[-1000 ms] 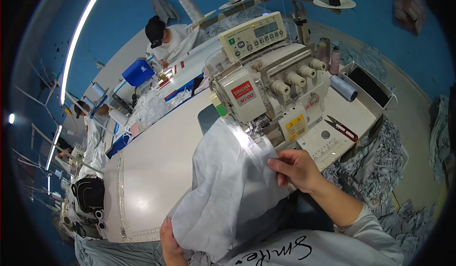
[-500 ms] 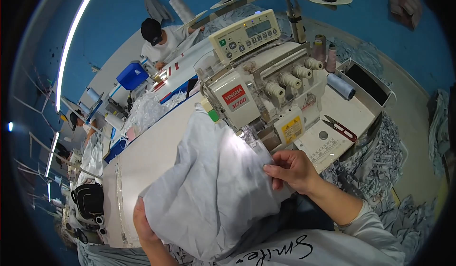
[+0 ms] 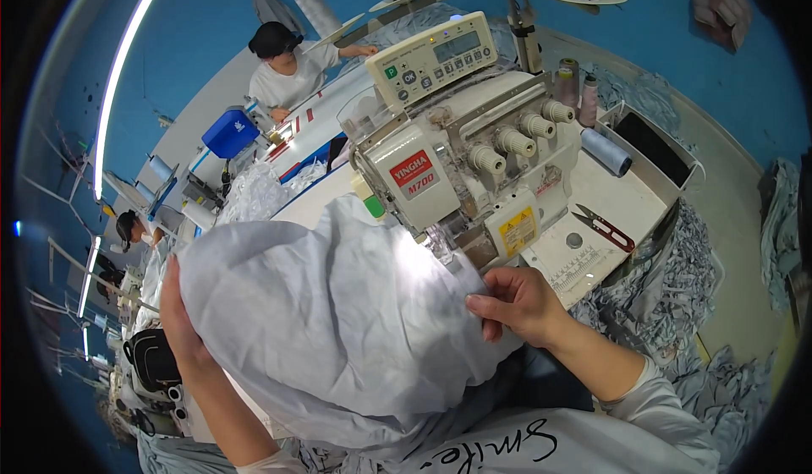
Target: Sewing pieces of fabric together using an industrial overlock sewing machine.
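Note:
A large pale grey piece of cloth (image 3: 338,313) is spread over the white sewing table in front of me. My left hand (image 3: 176,313) grips its far left edge and holds it up. My right hand (image 3: 518,305) pinches the cloth's right edge, just in front of the presser foot of a cream overlock sewing machine (image 3: 461,161). The machine's lamp lights the cloth near the needle.
A control panel (image 3: 436,55) sits on top of the machine, thread cones (image 3: 575,85) behind it. Red-handled snips (image 3: 605,229) lie on the machine's right table. Grey fabric scraps (image 3: 668,296) pile at the right. Another person (image 3: 292,68) works at a far table.
My left hand has swung out to the left and upward, spreading the cloth wide across the table. My right hand has stayed at the cloth's edge by the presser foot.

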The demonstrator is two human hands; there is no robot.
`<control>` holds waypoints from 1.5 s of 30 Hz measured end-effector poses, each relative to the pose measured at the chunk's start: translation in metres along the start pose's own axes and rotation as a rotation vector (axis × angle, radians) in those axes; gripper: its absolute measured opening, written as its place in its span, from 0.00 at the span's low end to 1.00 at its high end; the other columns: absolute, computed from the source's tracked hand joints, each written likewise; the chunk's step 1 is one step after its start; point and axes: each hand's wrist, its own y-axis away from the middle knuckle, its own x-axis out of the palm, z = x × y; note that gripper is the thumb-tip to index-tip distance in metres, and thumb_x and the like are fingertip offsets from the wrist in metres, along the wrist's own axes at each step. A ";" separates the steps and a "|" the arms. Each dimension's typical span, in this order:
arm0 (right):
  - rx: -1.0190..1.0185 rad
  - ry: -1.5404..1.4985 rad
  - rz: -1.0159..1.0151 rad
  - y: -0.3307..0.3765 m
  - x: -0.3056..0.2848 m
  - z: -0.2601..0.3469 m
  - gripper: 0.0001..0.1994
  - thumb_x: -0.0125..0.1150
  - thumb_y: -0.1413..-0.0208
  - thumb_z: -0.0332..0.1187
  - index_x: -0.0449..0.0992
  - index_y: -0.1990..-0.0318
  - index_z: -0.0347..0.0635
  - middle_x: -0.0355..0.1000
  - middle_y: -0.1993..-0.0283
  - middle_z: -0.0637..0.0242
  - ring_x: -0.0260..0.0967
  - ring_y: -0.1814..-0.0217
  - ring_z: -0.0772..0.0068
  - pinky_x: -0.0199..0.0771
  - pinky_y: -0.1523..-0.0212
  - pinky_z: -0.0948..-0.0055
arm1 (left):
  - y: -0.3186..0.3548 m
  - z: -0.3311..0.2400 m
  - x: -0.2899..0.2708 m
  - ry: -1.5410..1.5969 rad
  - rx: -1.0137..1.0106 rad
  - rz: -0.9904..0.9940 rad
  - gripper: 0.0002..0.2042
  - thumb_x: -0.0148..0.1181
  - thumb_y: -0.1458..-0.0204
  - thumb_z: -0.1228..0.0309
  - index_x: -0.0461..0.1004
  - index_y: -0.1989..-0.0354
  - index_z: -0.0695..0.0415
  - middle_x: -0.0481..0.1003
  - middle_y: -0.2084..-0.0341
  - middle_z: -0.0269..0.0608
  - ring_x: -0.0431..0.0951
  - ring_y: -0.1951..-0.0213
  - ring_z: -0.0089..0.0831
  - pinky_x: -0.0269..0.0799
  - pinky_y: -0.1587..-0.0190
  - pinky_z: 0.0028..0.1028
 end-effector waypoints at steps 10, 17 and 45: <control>0.010 0.018 -0.004 0.001 0.001 0.004 0.11 0.62 0.46 0.35 0.70 0.72 0.36 0.71 0.80 0.68 0.69 0.81 0.82 0.68 0.81 0.82 | -0.084 -0.073 0.017 -0.314 0.148 -0.023 0.18 0.51 0.42 0.56 0.73 0.58 0.60 0.77 0.65 0.39 0.78 0.64 0.29 0.75 0.58 0.27; 0.014 0.005 -0.023 0.001 0.000 0.004 0.12 0.62 0.46 0.35 0.70 0.71 0.35 0.71 0.79 0.68 0.69 0.81 0.82 0.68 0.81 0.82 | -0.156 -0.119 0.025 -0.515 0.261 -0.070 0.22 0.56 0.47 0.52 0.75 0.58 0.60 0.77 0.65 0.40 0.78 0.64 0.27 0.74 0.60 0.24; -0.022 -0.010 -0.011 0.000 0.004 -0.001 0.08 0.63 0.46 0.30 0.72 0.69 0.36 0.71 0.77 0.69 0.69 0.81 0.80 0.70 0.79 0.82 | 0.053 0.090 -0.043 -1.226 0.702 -0.561 0.05 0.47 0.43 0.75 0.68 0.66 0.64 0.69 0.76 0.41 0.69 0.71 0.27 0.64 0.67 0.26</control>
